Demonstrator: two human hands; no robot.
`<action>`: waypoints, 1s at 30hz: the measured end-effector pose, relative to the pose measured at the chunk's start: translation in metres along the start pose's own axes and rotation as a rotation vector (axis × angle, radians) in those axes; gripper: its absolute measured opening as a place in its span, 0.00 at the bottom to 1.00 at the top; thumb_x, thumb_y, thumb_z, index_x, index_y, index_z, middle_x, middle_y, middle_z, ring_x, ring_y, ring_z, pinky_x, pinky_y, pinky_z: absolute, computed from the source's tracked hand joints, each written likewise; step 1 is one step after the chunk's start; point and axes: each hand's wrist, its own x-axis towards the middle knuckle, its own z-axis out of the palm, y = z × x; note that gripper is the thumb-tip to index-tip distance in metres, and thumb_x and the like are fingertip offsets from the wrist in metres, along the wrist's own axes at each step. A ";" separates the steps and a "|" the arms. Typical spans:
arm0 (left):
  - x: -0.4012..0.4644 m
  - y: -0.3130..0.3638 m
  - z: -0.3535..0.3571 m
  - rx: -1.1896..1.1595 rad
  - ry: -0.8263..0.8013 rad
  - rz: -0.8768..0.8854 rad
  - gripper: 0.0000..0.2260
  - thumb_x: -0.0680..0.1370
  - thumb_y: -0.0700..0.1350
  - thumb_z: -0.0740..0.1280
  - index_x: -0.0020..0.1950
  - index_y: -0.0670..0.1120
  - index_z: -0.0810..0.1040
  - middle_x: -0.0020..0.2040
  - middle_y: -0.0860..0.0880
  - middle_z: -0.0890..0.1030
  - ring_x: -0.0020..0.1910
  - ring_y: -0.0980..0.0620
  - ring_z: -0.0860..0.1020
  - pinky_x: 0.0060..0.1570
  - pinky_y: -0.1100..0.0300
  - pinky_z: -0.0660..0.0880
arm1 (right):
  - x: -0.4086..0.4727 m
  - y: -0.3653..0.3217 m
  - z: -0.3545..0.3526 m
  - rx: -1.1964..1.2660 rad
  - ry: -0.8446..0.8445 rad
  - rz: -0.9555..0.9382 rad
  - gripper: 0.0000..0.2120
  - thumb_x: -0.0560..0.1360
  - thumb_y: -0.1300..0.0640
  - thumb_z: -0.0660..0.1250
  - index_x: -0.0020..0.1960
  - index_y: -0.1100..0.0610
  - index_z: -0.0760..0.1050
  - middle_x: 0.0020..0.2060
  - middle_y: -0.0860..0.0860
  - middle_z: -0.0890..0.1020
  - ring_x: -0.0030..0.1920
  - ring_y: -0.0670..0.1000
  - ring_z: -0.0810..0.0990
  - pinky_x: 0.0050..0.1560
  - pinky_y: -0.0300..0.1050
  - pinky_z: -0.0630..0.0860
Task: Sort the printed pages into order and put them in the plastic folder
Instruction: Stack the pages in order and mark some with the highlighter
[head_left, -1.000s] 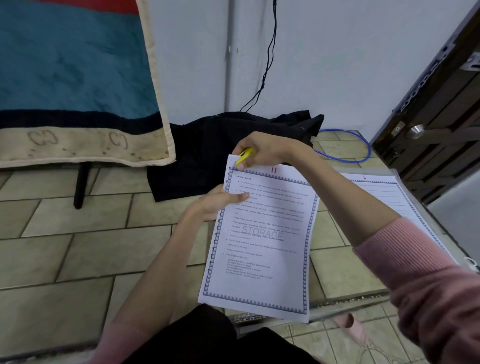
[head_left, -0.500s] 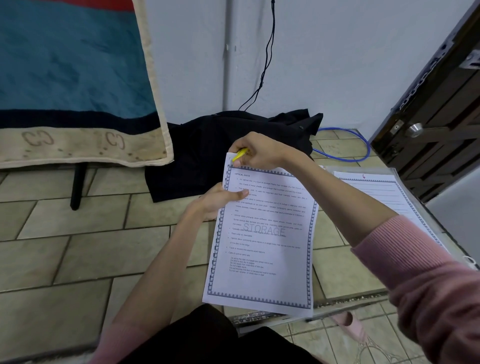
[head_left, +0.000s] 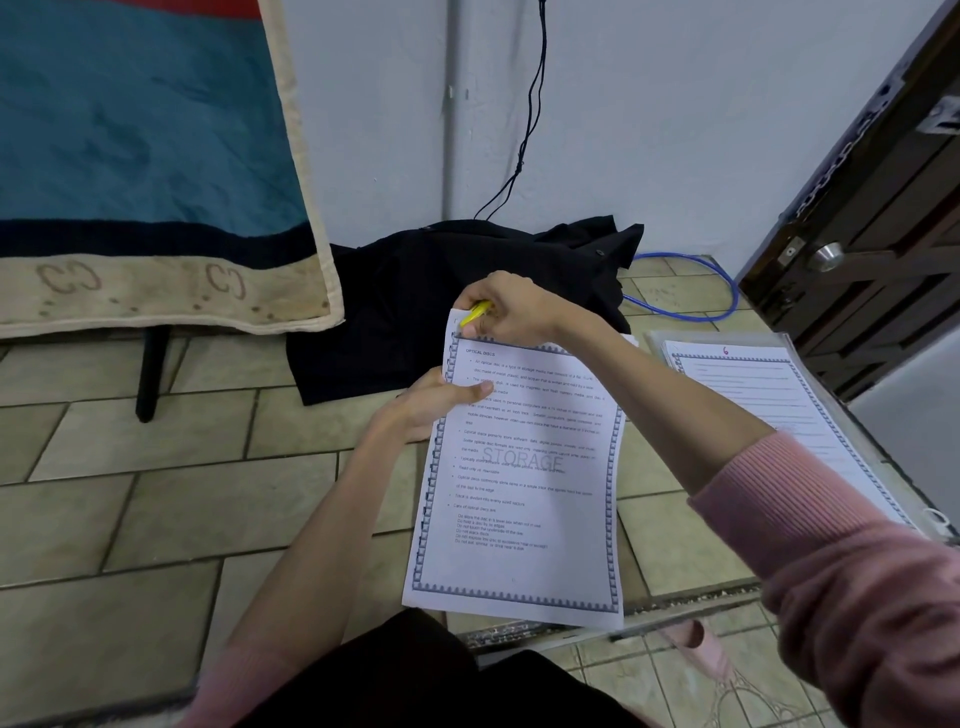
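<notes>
Overhead, both hands (head_left: 431, 405) on one printed page (head_left: 519, 493).

Left hand (head_left: 435, 402): raised in front of the body, forearm bare and running up from the lower left, pink sleeve pushed back near the elbow. Thumb lies across the front of a printed page (head_left: 519, 483) at its left edge, the other fingers behind it, pinching.

Right hand (head_left: 511, 312): reaches across from the right, forearm bare, pink sleeve at the upper arm. Fingers are curled around a yellow pen (head_left: 475, 313) at the page's top left corner.
</notes>
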 end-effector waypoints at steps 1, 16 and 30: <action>0.000 0.000 0.000 0.002 -0.003 -0.003 0.10 0.77 0.39 0.65 0.58 0.44 0.77 0.59 0.42 0.80 0.58 0.43 0.79 0.59 0.45 0.75 | 0.000 0.000 0.001 -0.002 0.002 0.001 0.07 0.74 0.57 0.69 0.52 0.54 0.79 0.41 0.43 0.79 0.49 0.48 0.78 0.61 0.51 0.68; 0.008 -0.007 -0.003 -0.032 0.011 -0.015 0.13 0.76 0.39 0.67 0.60 0.44 0.76 0.59 0.42 0.80 0.59 0.42 0.78 0.61 0.44 0.73 | -0.001 0.014 -0.015 0.163 -0.021 0.076 0.18 0.68 0.56 0.75 0.57 0.57 0.79 0.40 0.42 0.78 0.42 0.41 0.76 0.43 0.31 0.71; 0.007 -0.006 -0.001 0.057 0.004 -0.025 0.13 0.77 0.40 0.66 0.61 0.46 0.75 0.58 0.46 0.80 0.58 0.45 0.78 0.60 0.47 0.74 | 0.004 0.015 -0.010 0.071 -0.108 0.047 0.10 0.74 0.55 0.70 0.54 0.58 0.79 0.41 0.48 0.79 0.41 0.45 0.77 0.43 0.36 0.74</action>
